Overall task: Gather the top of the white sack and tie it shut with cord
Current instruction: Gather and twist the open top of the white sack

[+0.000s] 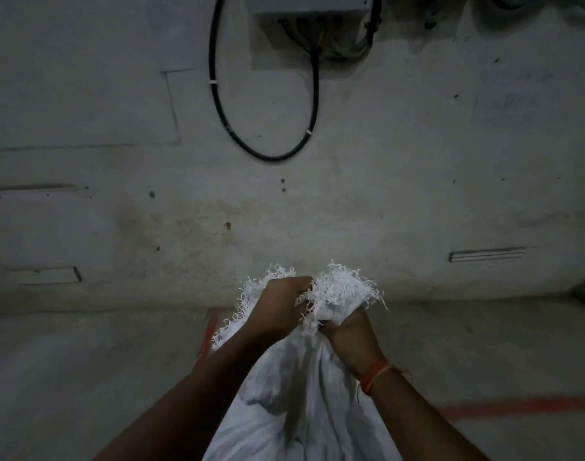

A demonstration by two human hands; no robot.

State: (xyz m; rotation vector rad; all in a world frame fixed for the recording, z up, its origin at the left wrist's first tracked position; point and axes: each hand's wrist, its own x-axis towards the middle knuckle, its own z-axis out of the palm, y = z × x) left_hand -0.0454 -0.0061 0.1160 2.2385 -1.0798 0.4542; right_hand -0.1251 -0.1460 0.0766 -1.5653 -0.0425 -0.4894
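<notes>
While your left hand [284,302] and right hand [346,331] both have their fingers curled tight around the frayed mouth of the white sack [297,394] standing before you, no cord is visible; loosen either fist to fetch it and the gather may spring open.

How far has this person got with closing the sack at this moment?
Partly done: the frayed top of the white sack is bunched together. In hand: the left hand grips one side of the bunch, and the right hand squeezes the neck just below the fringe. Left to do: no cord shows around the neck or in either hand, so the tying has not begun.
</notes>
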